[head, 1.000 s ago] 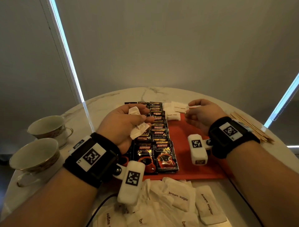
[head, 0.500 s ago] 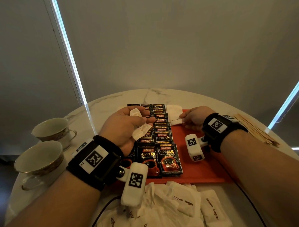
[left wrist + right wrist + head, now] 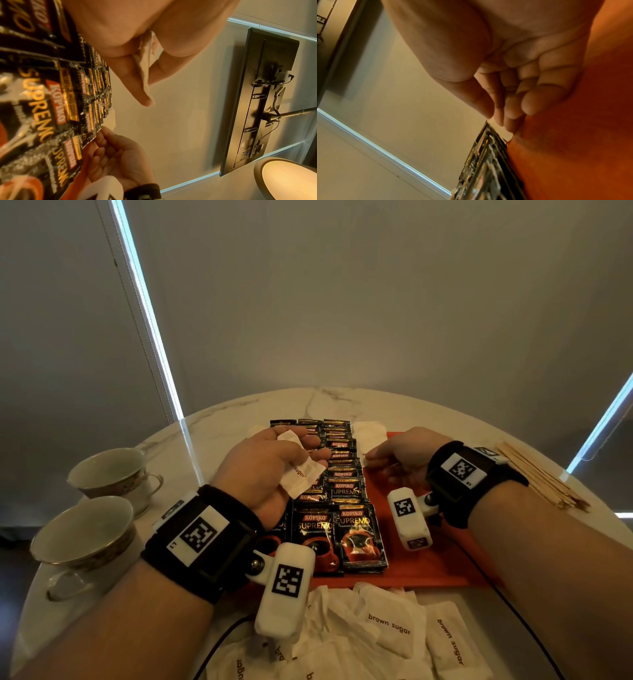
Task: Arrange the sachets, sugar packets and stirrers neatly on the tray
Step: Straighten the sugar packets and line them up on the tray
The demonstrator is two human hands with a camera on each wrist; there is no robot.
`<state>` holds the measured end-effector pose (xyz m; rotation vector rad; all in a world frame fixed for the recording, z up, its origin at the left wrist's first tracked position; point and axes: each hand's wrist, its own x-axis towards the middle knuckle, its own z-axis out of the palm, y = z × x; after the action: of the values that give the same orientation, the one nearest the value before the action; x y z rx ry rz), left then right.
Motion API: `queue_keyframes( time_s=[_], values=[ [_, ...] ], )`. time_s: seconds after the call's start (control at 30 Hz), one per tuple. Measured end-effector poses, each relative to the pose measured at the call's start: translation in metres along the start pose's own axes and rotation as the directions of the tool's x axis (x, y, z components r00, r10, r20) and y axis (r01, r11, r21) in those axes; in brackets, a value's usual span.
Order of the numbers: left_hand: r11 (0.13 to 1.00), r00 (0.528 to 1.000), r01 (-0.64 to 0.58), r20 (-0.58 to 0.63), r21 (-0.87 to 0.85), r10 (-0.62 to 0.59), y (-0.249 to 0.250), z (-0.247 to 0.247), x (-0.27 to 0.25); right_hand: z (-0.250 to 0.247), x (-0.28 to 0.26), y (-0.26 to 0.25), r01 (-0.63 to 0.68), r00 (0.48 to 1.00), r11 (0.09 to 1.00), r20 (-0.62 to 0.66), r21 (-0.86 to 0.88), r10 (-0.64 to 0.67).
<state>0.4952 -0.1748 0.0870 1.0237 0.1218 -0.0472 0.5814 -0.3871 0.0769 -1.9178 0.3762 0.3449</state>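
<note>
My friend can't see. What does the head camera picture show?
Two hands work over a red tray lined with coffee sachets. The left hand holds sugar packets; the right hand sets another packet down. More lie loose nearby.

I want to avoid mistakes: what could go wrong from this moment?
The left hand holds several sugar packets loosely above the coffee sachets; one may slip and disturb the rows. The right hand, setting a packet beside them, could nudge the nearest column.
</note>
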Motion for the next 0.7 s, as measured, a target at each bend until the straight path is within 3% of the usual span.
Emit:
queue_keyframes(
  time_s=[0.3,0.43,0.53,0.63,0.7],
  values=[
    [0.995,0.998,0.054,-0.017,-0.088,-0.056,-0.001,-0.001,0.003,-0.004,0.004,0.002,-0.005,1.0,0.995,0.026,0.097,0.003],
    [0.994,0.999,0.032,-0.011,-0.103,-0.034,-0.003,0.0,0.004,-0.007,-0.01,0.004,0.057,0.998,0.956,0.02,0.289,-0.066],
    [0.995,1.0,-0.025,0.004,-0.096,0.026,-0.003,0.002,0.003,0.0,-0.038,-0.002,0.077,0.975,0.947,0.176,0.311,-0.137],
    [0.99,0.994,-0.088,0.049,-0.111,0.094,-0.007,0.003,0.001,0.017,-0.063,-0.004,0.139,0.899,0.964,0.38,0.226,-0.218],
    [0.986,0.988,-0.108,0.092,-0.129,0.12,-0.01,0.003,-0.001,0.027,-0.073,-0.001,0.217,0.86,0.957,0.426,0.191,-0.28]
  ],
)
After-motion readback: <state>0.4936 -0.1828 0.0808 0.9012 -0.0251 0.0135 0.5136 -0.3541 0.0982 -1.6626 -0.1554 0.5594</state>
